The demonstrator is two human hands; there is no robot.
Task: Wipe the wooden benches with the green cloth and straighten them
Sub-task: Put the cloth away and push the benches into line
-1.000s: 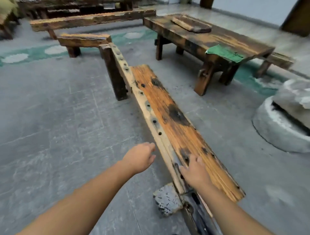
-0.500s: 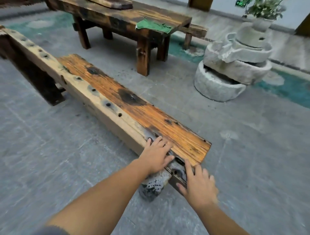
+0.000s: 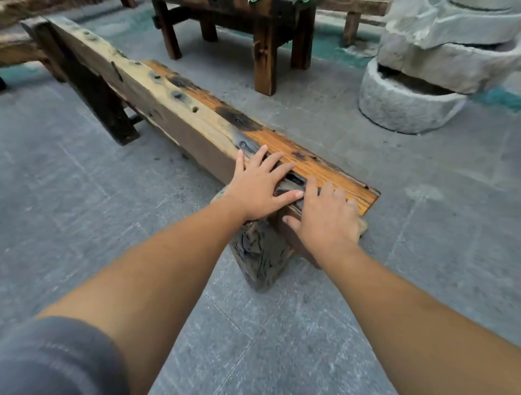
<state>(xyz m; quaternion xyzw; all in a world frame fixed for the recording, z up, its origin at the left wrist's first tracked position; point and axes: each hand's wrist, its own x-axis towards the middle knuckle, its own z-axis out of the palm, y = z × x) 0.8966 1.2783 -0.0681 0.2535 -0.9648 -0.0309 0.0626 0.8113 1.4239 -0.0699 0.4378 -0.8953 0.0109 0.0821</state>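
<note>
A long wooden bench (image 3: 180,93) with an orange, scorched top runs from the far left to just in front of me. My left hand (image 3: 260,187) lies flat on its near end, fingers spread over the top. My right hand (image 3: 324,214) rests over the end corner, fingers on the top and thumb against the end face. Neither hand holds anything. Only a sliver of the green cloth (image 3: 254,1) shows, on the dark table (image 3: 265,56) at the top edge of the view.
A stone basin stack (image 3: 403,107) stands on the floor at the right, close to the bench's near end. Another bench (image 3: 17,53) lies at the far left, and one more (image 3: 352,5) behind the table. Grey tiled floor surrounds me.
Both hands came onto the bench's near end; the right slid from the end face up over the corner. The view has dropped closer and the bench end looks shifted toward the stone basin.
</note>
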